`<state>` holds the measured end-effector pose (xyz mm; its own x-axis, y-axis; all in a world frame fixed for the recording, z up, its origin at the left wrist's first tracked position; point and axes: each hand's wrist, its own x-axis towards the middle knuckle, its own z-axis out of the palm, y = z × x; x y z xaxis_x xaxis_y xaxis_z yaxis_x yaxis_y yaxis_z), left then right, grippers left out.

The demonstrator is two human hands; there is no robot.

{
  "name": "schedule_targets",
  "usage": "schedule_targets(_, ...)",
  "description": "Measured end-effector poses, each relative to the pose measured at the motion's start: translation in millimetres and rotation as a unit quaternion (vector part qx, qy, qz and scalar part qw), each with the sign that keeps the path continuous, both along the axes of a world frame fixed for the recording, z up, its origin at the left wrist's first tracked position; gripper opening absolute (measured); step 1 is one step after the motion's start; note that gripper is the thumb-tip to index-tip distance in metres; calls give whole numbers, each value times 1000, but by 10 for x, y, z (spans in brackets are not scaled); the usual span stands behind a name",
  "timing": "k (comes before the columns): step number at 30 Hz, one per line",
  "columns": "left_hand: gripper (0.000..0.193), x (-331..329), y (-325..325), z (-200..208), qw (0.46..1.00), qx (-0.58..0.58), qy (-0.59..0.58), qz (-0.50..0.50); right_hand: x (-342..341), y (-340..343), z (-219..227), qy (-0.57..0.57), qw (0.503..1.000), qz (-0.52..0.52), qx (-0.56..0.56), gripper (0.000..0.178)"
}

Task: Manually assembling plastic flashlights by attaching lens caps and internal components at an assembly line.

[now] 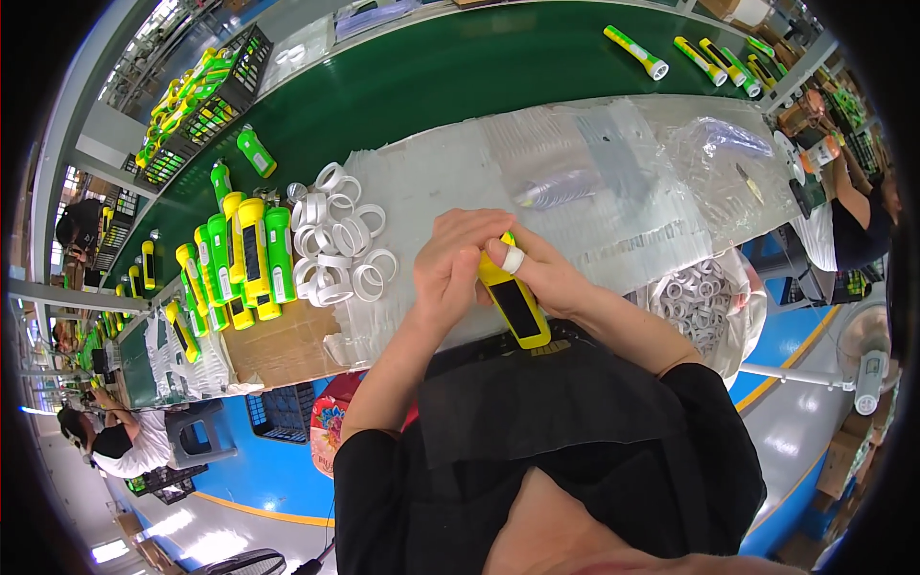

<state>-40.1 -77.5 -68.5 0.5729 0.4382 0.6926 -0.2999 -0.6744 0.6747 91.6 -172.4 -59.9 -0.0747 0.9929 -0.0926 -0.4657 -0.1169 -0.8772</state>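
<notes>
A yellow flashlight with a dark panel along its body is held between my two hands, its lower end pointing back toward my apron. My left hand is closed around its upper end, fingers wrapped over the top. From the other side my right hand grips the same end; a white band circles its thumb. The flashlight's head is mostly hidden under my fingers. To the left of my hands lies a pile of white rings. Beyond it, several yellow and green flashlights are stacked together.
A green conveyor belt runs along the far side, carrying flashlights at right. A black crate of flashlights stands far left. A bag of white rings hangs by the table's right edge. Co-workers sit at both sides.
</notes>
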Motion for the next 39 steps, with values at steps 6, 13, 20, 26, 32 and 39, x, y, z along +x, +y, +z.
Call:
schedule_targets(6, 33, 377, -9, -95, 995, -94, 28, -4, 251, -124, -127, 58, 990, -131, -13, 39)
schedule_targets(13, 58, 816, 434, -713, 958, 79, 251, 109, 650, -348, -125, -7, 972, -233, 20, 40)
schedule_targets(20, 52, 671, 500, -617, 970, 15, 229, 83, 629, -296, -88, -37, 981, -192, 16, 45)
schedule_targets(26, 40, 296, 111, 15, 995, 30, 89, 27, 430, -97, -45, -70, 992, -101, 28, 43)
schedule_targets(32, 35, -72, -90, -13, 995, -46, 55, 69, 207, 100, -79, -90, 993, 6, 75, 38)
schedule_targets(39, 28, -236, -18, -121, 994, -11, 32, 103, -52, 278, -98, -88, 989, 78, 92, 31)
